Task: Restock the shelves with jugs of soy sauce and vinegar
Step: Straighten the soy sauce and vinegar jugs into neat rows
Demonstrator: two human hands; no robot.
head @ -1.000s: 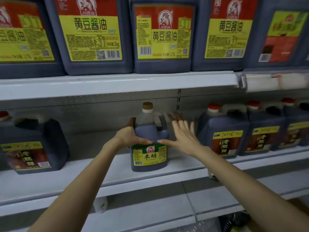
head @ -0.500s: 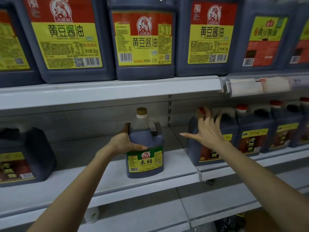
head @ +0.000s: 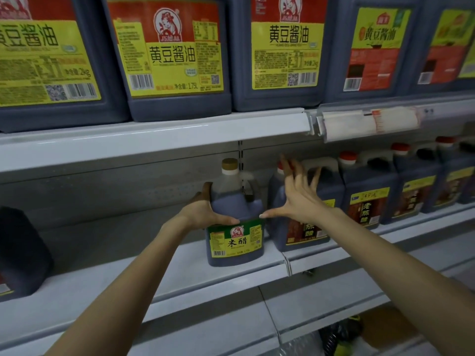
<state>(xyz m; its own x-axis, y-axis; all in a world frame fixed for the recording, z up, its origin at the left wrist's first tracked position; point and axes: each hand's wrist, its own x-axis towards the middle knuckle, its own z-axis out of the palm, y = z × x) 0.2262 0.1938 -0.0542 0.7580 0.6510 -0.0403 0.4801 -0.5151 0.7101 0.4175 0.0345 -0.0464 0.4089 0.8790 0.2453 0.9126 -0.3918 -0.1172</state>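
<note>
A dark rice vinegar jug [head: 235, 240] with a green label and tan cap stands upright on the white middle shelf [head: 164, 276]. My left hand [head: 205, 210] grips its left shoulder, thumb across the front. My right hand [head: 299, 196] is spread flat, fingers apart, against the dark red-capped vinegar jug [head: 305, 235] just to the right, its thumb tip close to the green-label jug. The two jugs stand side by side, nearly touching.
More red-capped vinegar jugs [head: 370, 199] line the middle shelf to the right. Another dark jug [head: 23, 253] stands at far left, with open shelf between. Large soy sauce jugs [head: 174, 60] fill the upper shelf [head: 154, 134]. A lower shelf [head: 205, 330] lies below.
The green-label jug has slid right until it stands next to the red-capped jug. My right hand left it and now rests on the red-capped jug.
</note>
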